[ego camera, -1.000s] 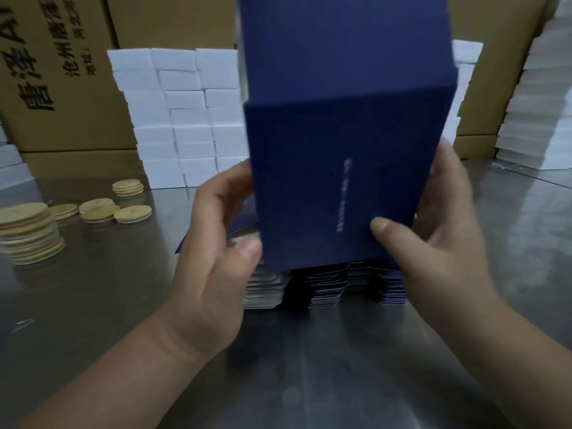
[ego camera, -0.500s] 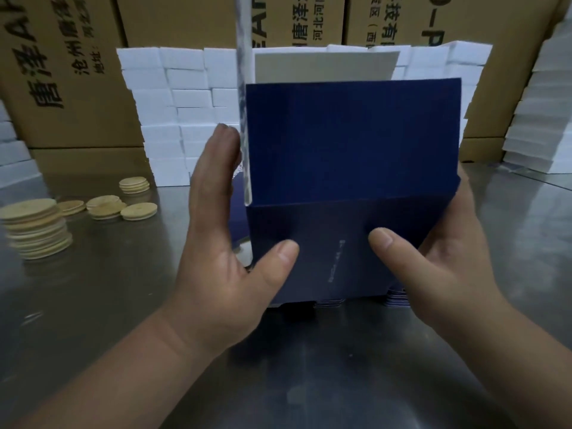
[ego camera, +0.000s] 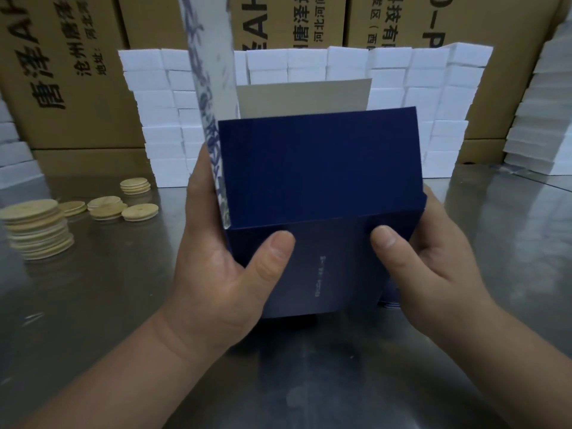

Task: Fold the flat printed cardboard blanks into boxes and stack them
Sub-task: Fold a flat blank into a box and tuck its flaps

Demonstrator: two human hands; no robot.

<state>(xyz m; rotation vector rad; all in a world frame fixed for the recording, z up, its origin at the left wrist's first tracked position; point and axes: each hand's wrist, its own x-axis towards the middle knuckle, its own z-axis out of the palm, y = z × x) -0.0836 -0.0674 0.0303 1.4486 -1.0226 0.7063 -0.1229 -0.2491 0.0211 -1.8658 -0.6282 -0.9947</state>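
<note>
A dark blue cardboard blank (ego camera: 318, 168), partly folded into a box, is held upright in front of me above the metal table. Its near panel carries a thin line of white print. A white printed side flap (ego camera: 210, 88) stands up at the left, and a grey inner panel (ego camera: 303, 97) shows behind the top edge. My left hand (ego camera: 223, 274) grips the left side, thumb on the near panel. My right hand (ego camera: 433, 267) grips the right side, thumb on the near panel too. A bit of the stack of flat blanks (ego camera: 387, 301) peeks out under the box.
Stacks of white boxes (ego camera: 154, 103) form a wall at the back, with more white stacks (ego camera: 551, 119) at the right. Brown printed cartons (ego camera: 62, 72) stand behind. Piles of round tan discs (ego camera: 37, 230) lie on the steel table (ego camera: 93, 320) at the left.
The blue blank came down from high in front of me and folded along a crease; the side flap and grey inner panel now stand up. Both thumbs shifted onto the lower near panel.
</note>
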